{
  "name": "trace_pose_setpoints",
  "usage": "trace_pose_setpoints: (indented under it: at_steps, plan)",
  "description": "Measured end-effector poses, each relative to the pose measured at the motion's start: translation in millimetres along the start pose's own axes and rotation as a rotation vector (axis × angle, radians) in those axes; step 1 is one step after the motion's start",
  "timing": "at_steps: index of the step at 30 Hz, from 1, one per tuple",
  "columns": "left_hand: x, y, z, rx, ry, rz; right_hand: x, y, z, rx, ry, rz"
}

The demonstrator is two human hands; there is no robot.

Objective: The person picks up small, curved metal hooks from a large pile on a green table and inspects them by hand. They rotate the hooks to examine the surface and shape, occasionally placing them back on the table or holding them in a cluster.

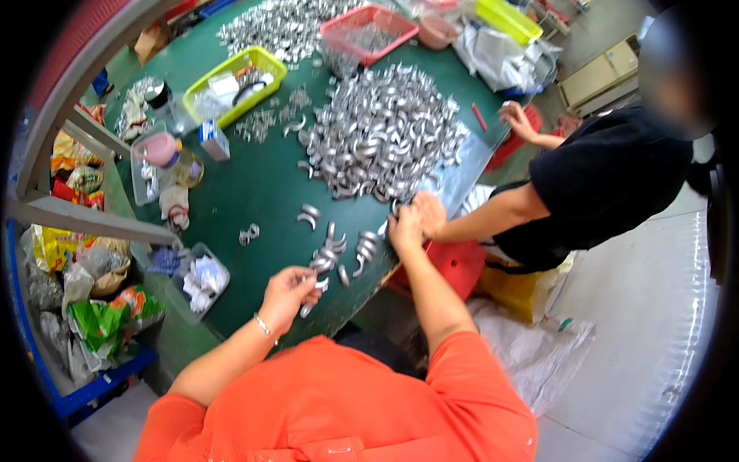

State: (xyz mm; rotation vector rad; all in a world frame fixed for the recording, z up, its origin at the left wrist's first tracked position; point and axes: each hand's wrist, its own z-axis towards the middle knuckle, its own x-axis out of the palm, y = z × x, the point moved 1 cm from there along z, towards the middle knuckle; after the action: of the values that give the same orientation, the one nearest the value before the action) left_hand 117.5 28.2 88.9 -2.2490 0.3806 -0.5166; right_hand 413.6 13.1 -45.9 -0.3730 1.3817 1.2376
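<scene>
My left hand (pixel 291 294) is closed in a pinch at the table's near edge, with a small curved silver metal piece (pixel 322 285) at its fingertips. Just beyond it lie several loose curved metal pieces (pixel 325 258), and a short row of them (pixel 366 246) sits between my hands. At the right table edge, my right hand (pixel 406 229) has its fingers bent together; what they hold is hidden. Beside it, close enough to overlap in view, is a co-worker's hand (pixel 429 214). A large heap of the same curved pieces (pixel 377 131) rises beyond both.
On the green table (pixel 254 196) stand a yellow-green basket (pixel 265 61), a pink basket (pixel 400 23), a bottle (pixel 185 165) and a clear tub with white cloth (pixel 206 285). A co-worker in black (pixel 608 185) stands at the right, by a red stool (pixel 454 266). A metal frame (pixel 85 219) borders the left.
</scene>
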Motion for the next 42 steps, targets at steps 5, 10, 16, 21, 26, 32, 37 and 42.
trace_pose_setpoints:
  at_steps: [5, 10, 16, 21, 26, 32, 37, 42]
  plan:
    - [-4, -4, -6, -0.010, -0.004, 0.004, -14, 22, 3, 0.048, 0.251, 0.080]
    - [-10, -3, -4, -0.015, -0.037, 0.054, -56, 89, -17, 0.366, 0.611, 0.787]
    - [2, -31, -12, 0.177, 0.059, 0.007, -105, 156, -43, 0.303, 0.949, 1.327]
    - [4, -55, -27, 0.282, 0.137, -0.011, -127, 172, -43, 0.266, 1.043, 1.419]
    - [-2, -62, -30, 0.387, 0.088, 0.002, -151, 181, 17, -0.080, 1.062, 0.887]
    - [2, -74, -39, 0.414, 0.010, -0.028, -216, 132, 274, 0.101, 0.245, 0.579]
    - [-11, -70, -46, 0.437, -0.109, -0.033, -253, 130, 328, 0.300, 0.084, 0.582]
    - [-15, -83, -49, 0.564, -0.181, 0.221, -176, 166, 223, -0.036, 0.569, 0.630]
